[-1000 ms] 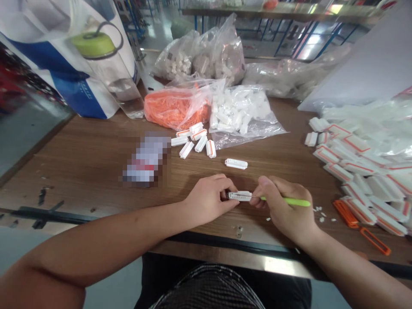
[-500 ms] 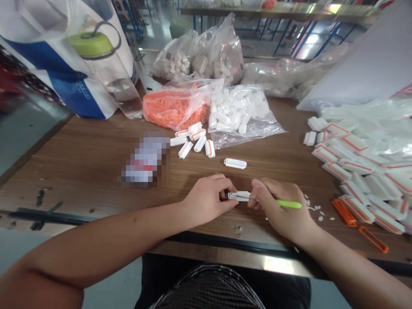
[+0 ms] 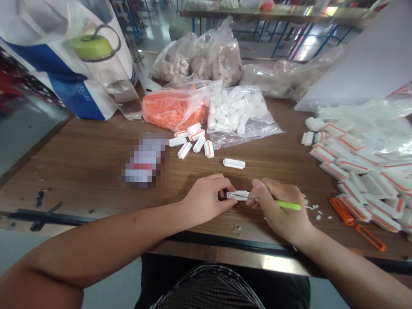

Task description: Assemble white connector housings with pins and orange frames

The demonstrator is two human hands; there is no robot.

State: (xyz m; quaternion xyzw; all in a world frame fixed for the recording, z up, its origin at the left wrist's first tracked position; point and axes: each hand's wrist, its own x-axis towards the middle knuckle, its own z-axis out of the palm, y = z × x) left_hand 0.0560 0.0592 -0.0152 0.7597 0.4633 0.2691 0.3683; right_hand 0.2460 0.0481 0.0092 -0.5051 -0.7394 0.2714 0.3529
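Near the front edge of the table, my left hand (image 3: 210,195) pinches one end of a small white plastic piece (image 3: 240,194) between thumb and fingers. The piece is long and narrow, with a row of small dark marks along it. My right hand (image 3: 278,204) is closed around a thin tool with a lime-green handle (image 3: 291,206). The tool's slim front part reaches over the white piece; its exact tip is too small to make out. Just beyond my hands lies another white piece (image 3: 234,163), apart from both.
Several white pieces (image 3: 198,143) lie before bags of orange parts (image 3: 174,109) and white parts (image 3: 236,107). A pile of white pieces (image 3: 363,171) with orange strips, orange frames (image 3: 370,237) and white scraps (image 3: 317,212) are at right. A bottle (image 3: 109,77) and blurred-out object (image 3: 144,161) are left.
The view has shifted very slightly. Both hands keep their hold on the white piece and the green-handled tool, with hardly any visible movement.
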